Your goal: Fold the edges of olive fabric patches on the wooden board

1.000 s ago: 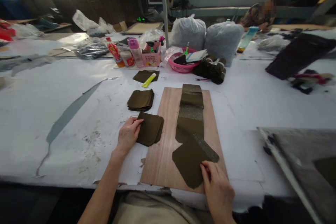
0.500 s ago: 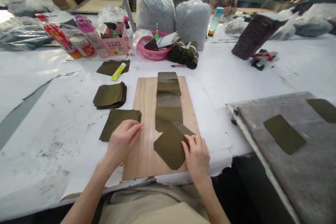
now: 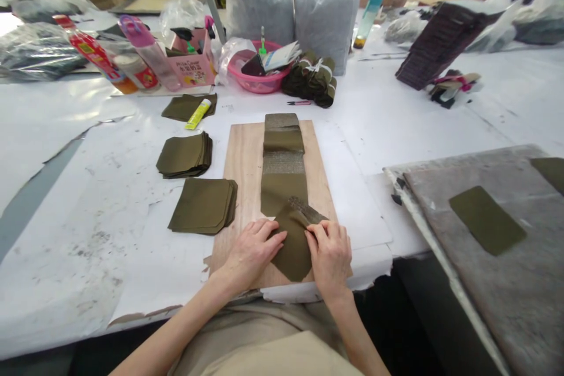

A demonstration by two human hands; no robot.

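An olive-green fabric piece (image 3: 294, 255) with cut corners lies turned at an angle near the front of a wooden board (image 3: 242, 158). My left hand (image 3: 252, 247) has its thumb and fingers closed on the left side of this piece. On the opposite side my right hand (image 3: 330, 255) pinches the edge, close to a folded, greyish textured strip (image 3: 308, 210). Beyond them, overlapping olive pieces (image 3: 283, 188) run up the board in a column, with grey textured bands showing between. Left of the board sits a stack of olive pieces (image 3: 200, 205).
Another stack (image 3: 183, 154) and a few pieces under a yellow tube (image 3: 198, 114) lie farther left. At the back stand a pink basin (image 3: 259, 83), bottles, a pink box (image 3: 194, 70) and stuffed bags (image 3: 259, 6). A grey-covered board (image 3: 440, 211) with olive pieces is at right.
My left hand has moved right, from beside the near stack to the left side of the fabric piece, and closed on it. My right hand keeps its pinch.
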